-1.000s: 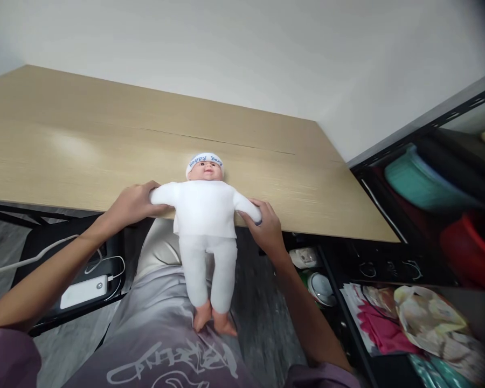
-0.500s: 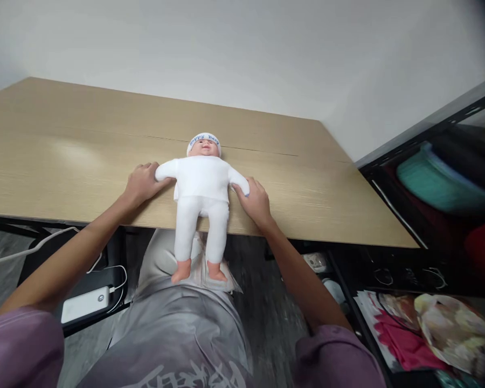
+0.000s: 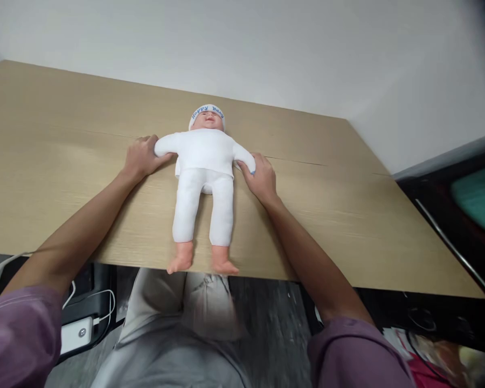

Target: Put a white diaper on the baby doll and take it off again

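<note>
Head view is showing a light wooden table (image 3: 347, 215) with a baby doll (image 3: 204, 172) lying face up on it, head toward twelve o'clock and bare feet reaching the near edge at six o'clock. Starting at the far left, a white power bank (image 3: 76, 334) with its cable is sitting below the tabletop at about eight o'clock. Moving right, the left hand (image 3: 139, 156) is closing around the end of the doll's sleeve at nine o'clock of the body — fingers curled together on the white fabric, thumb tucked close. At the centre the doll is wearing a white suit and a white cap (image 3: 207, 112) with blue lettering. Further right, the right hand (image 3: 262, 175) is gripping the other sleeve end at three o'clock, fingers likewise folded on the cloth.

To do this well, I judge both hands should be keeping even tension on the two arms and steering the body straight — a lopsided pull would be twisting the soft torso, and the feet are hanging at the edge.
</note>
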A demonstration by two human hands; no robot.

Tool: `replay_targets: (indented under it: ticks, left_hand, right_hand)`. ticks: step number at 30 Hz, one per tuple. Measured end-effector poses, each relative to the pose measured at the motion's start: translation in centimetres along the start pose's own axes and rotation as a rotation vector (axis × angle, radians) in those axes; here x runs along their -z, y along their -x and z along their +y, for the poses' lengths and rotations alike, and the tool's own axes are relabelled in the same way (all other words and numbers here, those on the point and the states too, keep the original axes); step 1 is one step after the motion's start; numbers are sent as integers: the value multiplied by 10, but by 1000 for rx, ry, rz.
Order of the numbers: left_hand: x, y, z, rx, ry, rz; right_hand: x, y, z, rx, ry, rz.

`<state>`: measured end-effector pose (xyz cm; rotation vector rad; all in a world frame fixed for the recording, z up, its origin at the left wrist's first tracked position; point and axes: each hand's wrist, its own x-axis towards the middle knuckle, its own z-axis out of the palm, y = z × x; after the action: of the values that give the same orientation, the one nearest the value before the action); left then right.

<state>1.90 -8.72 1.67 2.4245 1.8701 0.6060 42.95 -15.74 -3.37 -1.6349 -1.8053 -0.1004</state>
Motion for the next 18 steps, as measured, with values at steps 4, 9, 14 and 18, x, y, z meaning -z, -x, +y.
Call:
replay_targets:
  ticks: [4, 9, 14, 18]
  left_hand:
    - [-11, -37, -3, 4, -17, 15]
    - [-25, -78, -6, 7, -40, 55]
    - [-33, -79, -21, -54, -41, 135]
    - [-30, -66, -46, -116, 4, 123]
  right_hand:
    - [-17, -31, 16, 16, 2, 17]
    - [-36, -69, 33, 35, 30, 29]
    - [-38, -76, 38, 50, 125, 14]
    - [-29, -59, 38, 54, 183, 13]
